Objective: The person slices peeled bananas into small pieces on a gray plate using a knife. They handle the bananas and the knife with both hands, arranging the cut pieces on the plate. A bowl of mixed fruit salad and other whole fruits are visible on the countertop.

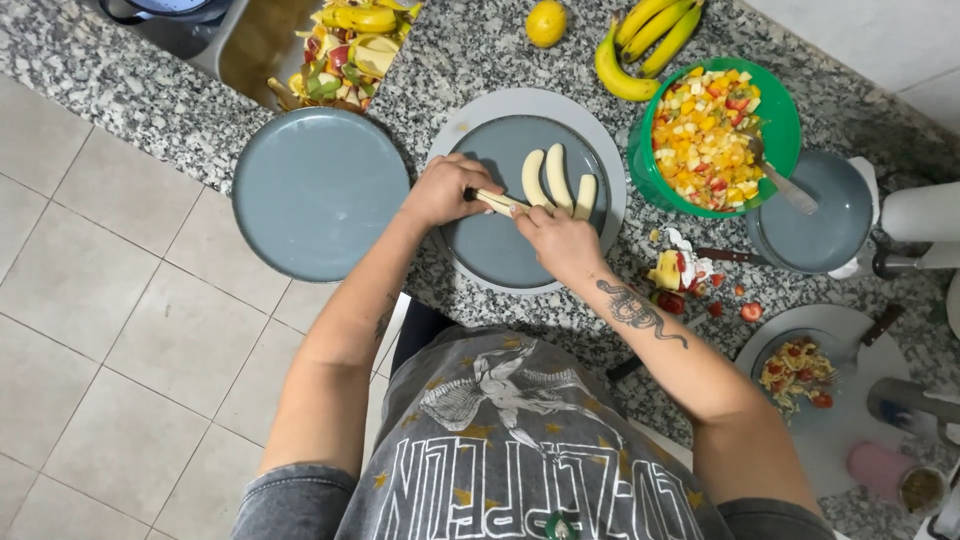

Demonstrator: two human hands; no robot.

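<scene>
Clearance on the speckled granite worktop

Front edge bare between the empty round grey plate and fruit scraps; the green plastic bowl blocks the right.

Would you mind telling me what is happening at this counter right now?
A person is cutting a peeled banana strip lengthwise over a round grey plate on the speckled granite counter. From the head camera, the left hand grips a knife handle while the right hand steadies the fruit. Three peeled banana halves already lie on the plate. A green bowl of chopped fruit salad stands to the right, unpeeled yellow bananas behind it.
</scene>
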